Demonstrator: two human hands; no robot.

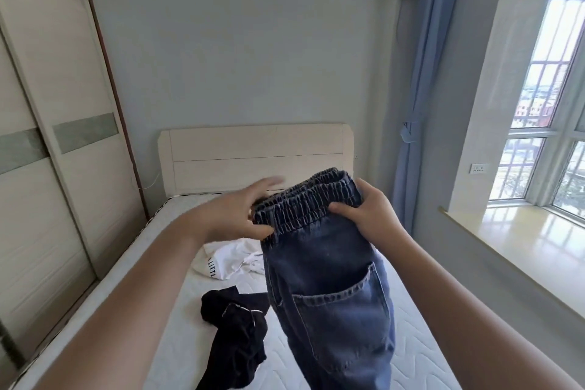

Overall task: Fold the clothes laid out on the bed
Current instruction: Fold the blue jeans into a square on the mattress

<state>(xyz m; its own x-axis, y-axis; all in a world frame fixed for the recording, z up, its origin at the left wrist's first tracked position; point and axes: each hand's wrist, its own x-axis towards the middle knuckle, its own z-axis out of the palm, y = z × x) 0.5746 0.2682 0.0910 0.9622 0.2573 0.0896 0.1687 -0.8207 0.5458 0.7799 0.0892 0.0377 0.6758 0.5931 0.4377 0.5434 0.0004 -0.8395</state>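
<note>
The jeans [329, 288] hang in the air above the bed [421, 348], held up by their elastic waistband [307, 199]; the waistband lies between the two hands, doubled so that its gathered layers stack together, and the legs drop straight down from the fingers toward the mattress, with a back pocket facing the camera; so the long axis of the garment runs vertically, away from and below both grips.

The right hand [368, 215] grips the right end of the waistband, thumb pressed on the near face and the fingers curled behind it; the left hand [240, 212] pinches the left end with thumb and lower fingers, though its upper fingers [272, 182] are spread and blurred, so how firmly it holds is hard to tell.

Both hands sit level with each other at the band, neither clearly nearer than the other; the lower leg ends fall out of view, below the fingers.

Below and to the left of the left hand lie a white garment [228, 261] and, nearer the camera, a black garment [237, 329], both crumpled on the bed and not yet folded.

Judging from this, the jeans would next need laying flat on the mattress, lengthwise, directly beneath the fingers; the bare stretch to the right of the black garment looks the likeliest landing place.
</note>
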